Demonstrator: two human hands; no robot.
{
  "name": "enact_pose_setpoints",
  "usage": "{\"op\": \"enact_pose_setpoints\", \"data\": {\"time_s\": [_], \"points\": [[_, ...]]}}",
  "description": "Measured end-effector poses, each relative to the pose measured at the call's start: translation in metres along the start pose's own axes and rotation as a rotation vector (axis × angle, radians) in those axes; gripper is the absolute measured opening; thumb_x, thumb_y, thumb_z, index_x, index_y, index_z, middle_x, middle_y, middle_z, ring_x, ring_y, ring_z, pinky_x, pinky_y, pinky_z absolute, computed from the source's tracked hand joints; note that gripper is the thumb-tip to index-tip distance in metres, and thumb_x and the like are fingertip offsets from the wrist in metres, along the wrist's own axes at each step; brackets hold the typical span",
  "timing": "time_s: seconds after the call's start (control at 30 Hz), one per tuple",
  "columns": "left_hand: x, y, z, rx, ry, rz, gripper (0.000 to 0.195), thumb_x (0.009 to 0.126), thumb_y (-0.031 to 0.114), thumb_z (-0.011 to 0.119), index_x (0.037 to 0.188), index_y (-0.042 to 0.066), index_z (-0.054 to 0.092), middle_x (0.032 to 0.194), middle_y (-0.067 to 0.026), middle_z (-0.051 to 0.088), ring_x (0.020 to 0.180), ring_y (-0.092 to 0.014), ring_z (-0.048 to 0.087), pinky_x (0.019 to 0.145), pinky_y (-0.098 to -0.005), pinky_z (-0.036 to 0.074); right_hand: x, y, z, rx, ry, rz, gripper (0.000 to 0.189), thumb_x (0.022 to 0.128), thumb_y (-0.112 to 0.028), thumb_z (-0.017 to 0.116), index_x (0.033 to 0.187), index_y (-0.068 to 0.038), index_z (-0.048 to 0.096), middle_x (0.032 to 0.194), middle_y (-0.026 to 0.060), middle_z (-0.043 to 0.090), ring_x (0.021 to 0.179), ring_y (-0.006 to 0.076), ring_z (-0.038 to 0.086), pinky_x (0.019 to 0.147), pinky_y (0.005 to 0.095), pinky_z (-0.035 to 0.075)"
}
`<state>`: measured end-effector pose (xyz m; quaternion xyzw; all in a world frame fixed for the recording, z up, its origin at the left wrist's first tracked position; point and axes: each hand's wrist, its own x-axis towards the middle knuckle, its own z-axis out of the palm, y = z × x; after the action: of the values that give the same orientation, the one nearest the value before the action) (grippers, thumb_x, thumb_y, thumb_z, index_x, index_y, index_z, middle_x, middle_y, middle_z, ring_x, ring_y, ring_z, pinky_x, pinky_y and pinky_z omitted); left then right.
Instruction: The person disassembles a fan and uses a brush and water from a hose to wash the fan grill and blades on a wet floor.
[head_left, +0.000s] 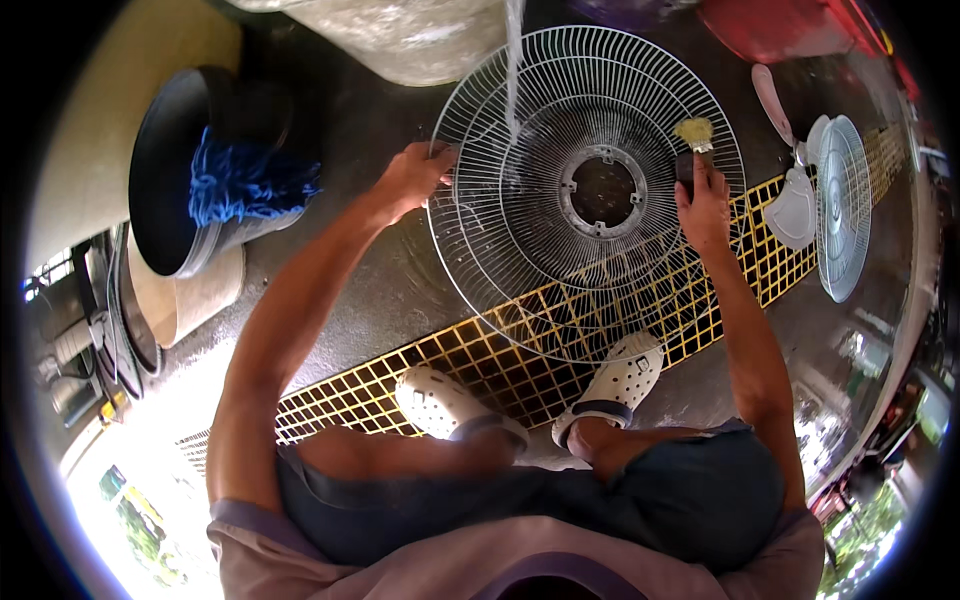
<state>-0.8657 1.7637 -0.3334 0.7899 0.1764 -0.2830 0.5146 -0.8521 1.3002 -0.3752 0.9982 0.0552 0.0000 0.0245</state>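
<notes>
A round wire fan guard (525, 270) with a ring at its centre is tilted in front of me, above a yellow floor grating. At its left rim, my left hand (420, 178) grips the wires. My right hand (703, 202) holds a brush (695, 146) with yellowish bristles and a dark handle against the right part of the guard. A stream of water (514, 67) falls from above onto the guard's upper left part.
A black bucket (169, 180) with a blue mop head (244, 180) lies on its side at left. At right are fan blades (791, 210) and another fan guard (844, 210). Yellow grating (360, 382) crosses the floor by my feet. A red container (780, 26) stands at upper right.
</notes>
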Motion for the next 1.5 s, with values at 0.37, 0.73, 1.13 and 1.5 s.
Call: {"op": "enact_pose_setpoints", "data": {"time_s": [0.37, 0.73, 1.13, 1.5], "points": [[-0.006, -0.03, 0.009, 0.086, 0.26, 0.03, 0.048, 0.099, 0.046, 0.058, 0.109, 0.003, 0.075, 0.092, -0.0126, 0.075, 0.086, -0.023, 0.068, 0.081, -0.0373, 0.051, 0.092, -0.176, 0.013, 0.133, 0.322, -0.079, 0.058, 0.091, -0.037, 0.063, 0.136, -0.001, 0.061, 0.126, 0.0226, 0.062, 0.113, 0.0384, 0.06, 0.088, 0.0499, 0.059], [-0.01, -0.019, 0.019, 0.173, 0.39, 0.027, 0.042, 0.099, 0.042, 0.054, 0.106, 0.005, 0.075, 0.096, -0.0218, 0.074, 0.097, -0.042, 0.07, 0.087, -0.0479, 0.053, 0.044, -0.228, 0.006, 0.199, 0.377, -0.465, 0.03, 0.099, -0.028, 0.063, 0.115, -0.003, 0.065, 0.091, 0.0118, 0.068, 0.072, 0.0201, 0.059, 0.038, 0.0256, 0.045], [-0.003, -0.02, 0.021, 0.16, 0.341, 0.081, 0.038, 0.097, 0.035, 0.054, 0.111, 0.006, 0.074, 0.105, -0.0241, 0.072, 0.103, -0.043, 0.067, 0.093, -0.0471, 0.053, 0.112, -0.132, 0.011, -0.014, 0.518, -0.491, 0.033, 0.103, -0.034, 0.057, 0.12, -0.007, 0.064, 0.1, 0.0164, 0.07, 0.086, 0.0239, 0.067, 0.047, 0.0281, 0.057], [-0.005, -0.031, 0.014, 0.251, 0.404, 0.117, 0.036, 0.098, 0.034, 0.056, 0.111, 0.006, 0.074, 0.09, -0.0128, 0.076, 0.089, -0.029, 0.073, 0.083, -0.0405, 0.055, 0.082, -0.142, 0.001, -0.024, 0.567, -0.677, 0.028, 0.103, -0.031, 0.06, 0.112, -0.005, 0.064, 0.08, 0.0075, 0.066, 0.058, 0.0143, 0.058, 0.032, 0.0263, 0.043]]}}
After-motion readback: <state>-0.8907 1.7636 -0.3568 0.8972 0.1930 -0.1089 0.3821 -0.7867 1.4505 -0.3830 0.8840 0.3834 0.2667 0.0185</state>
